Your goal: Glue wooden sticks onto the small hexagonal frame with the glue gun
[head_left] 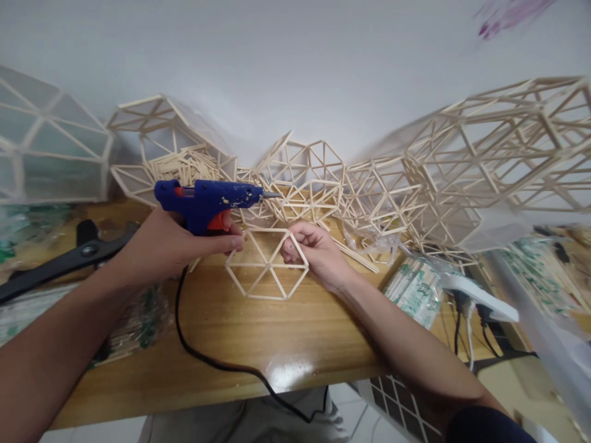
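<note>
My left hand [166,246] grips a blue glue gun [207,200] with an orange trigger, its metal nozzle pointing right above the table. My right hand [314,252] pinches the upper right edge of a hexagon frame [265,267] made of thin wooden sticks, which lies on the wooden table [258,332]. The gun's nozzle tip hangs just above and behind the hexagon's top edge. A black cord [203,354] runs from the gun across the table and over its front edge.
Many stick hexagons and larger lattice shells [484,160] are stacked along the wall behind. Black shears [60,261] lie at the left. Packs of sticks [415,289] and a white power strip [475,295] sit at the right edge.
</note>
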Available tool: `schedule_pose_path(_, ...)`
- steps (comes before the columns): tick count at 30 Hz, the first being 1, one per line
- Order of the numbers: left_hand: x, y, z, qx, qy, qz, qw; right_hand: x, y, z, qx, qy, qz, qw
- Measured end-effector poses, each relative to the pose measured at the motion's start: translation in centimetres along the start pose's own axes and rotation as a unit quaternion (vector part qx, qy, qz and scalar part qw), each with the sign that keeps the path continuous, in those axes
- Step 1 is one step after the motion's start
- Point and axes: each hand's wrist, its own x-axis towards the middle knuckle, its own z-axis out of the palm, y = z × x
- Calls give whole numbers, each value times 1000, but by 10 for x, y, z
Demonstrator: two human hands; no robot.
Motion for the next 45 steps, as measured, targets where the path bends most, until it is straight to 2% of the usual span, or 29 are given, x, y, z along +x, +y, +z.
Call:
schedule_pose_path(10,0,-1,-1,12,-1,-6,1000,-1,-3,0,-6,-7,-21,1000)
schedule_pose_path(19,0,-3,-3,12,-1,-5,1000,-2,-2,-1,16,-43,-12,999)
schedule_pose_path(25,-2,0,-2,-7,2,-12,1000,-1,-1,-2,6,-56,-35,998)
schedule_pose_path(36,0,-4,-2,4,8,-17,1000,1,2,0,7,5,-60,998)
schedule_pose_path(45,1,0,4,-7,19,-28,999,2,6,0,1,31,-41,999)
